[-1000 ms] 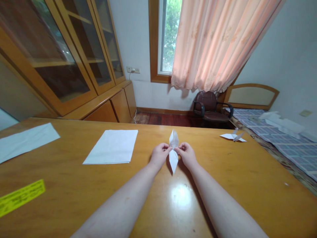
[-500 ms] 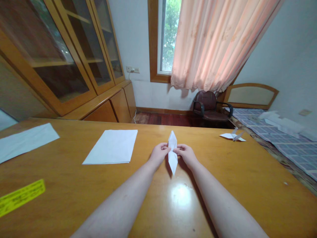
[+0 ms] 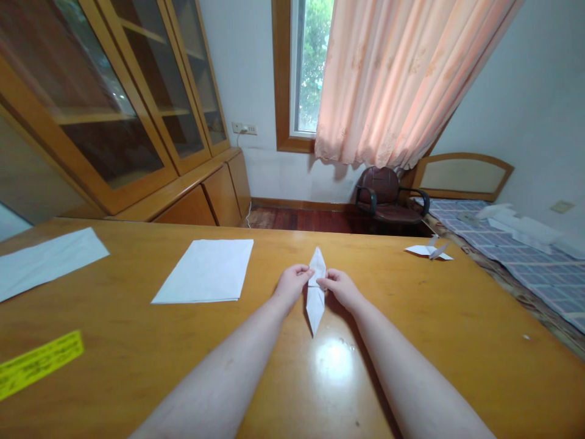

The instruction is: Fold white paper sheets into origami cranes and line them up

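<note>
A narrow, diamond-shaped piece of folded white paper is held upright at the middle of the near part of the lacquered wooden table. It is pinched from both sides: the left hand and the right hand are closed on it with their fingertips, almost meeting at its middle. Neither hand is open, and the paper is gripped lightly rather than crushed in a fist. Whether its lower point touches the table cannot be told. Uneven pressure between the two pinches could skew or crease the narrow paper, and a sharper pull could open its folds or tear it at the pinch. If the grip were loosened, the paper would be liable to tip over. Small beads on the table, perhaps water, lie just nearer than the paper's lower tip, so the paper could be marked or softened if lowered there. A stack of white paper lies to the left, a wider white sheet lies further left, and a folded paper figure lies at the far right of the table.
</note>
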`<state>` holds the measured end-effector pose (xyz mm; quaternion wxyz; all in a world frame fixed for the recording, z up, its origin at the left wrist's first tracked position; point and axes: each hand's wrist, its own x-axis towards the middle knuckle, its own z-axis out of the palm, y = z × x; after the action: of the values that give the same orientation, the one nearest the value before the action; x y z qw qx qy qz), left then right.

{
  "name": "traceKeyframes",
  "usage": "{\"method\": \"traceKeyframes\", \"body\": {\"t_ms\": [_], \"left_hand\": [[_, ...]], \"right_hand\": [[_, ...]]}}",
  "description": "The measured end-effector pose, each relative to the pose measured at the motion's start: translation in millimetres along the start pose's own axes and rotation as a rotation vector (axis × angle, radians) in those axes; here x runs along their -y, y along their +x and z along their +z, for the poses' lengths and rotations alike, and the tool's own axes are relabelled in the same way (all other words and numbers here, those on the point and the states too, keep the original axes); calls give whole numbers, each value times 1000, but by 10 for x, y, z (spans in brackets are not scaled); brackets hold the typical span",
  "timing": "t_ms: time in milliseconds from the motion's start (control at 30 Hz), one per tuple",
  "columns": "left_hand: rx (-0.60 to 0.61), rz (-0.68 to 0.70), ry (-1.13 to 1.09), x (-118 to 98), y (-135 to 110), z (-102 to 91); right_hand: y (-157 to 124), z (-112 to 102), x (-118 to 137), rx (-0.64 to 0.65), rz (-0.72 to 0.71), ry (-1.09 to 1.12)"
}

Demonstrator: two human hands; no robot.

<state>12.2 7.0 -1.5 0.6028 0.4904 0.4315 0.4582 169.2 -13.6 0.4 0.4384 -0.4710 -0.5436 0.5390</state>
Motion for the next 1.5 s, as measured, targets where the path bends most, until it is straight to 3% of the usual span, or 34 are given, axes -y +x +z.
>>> {"method": "traceKeyframes", "body": {"t_ms": [233, 500, 800, 1033, 1367, 1500], "left_hand": [[61, -45, -38, -32, -37, 33], [42, -46, 1, 13, -12, 28], [21, -53, -65, -2, -21, 42], [10, 13, -79, 51, 6, 41], [159, 100, 232, -104, -97, 67], [240, 74, 179, -116, -121, 66]], "right_hand": [[-7, 6, 42, -7, 21, 19], [-7, -6, 31, 6, 5, -55], [-9, 29, 50, -48, 3, -107], [-16, 38, 56, -172, -34, -70], [-20, 72, 46, -50, -37, 50], [-16, 69, 2, -64, -104, 26]]}}
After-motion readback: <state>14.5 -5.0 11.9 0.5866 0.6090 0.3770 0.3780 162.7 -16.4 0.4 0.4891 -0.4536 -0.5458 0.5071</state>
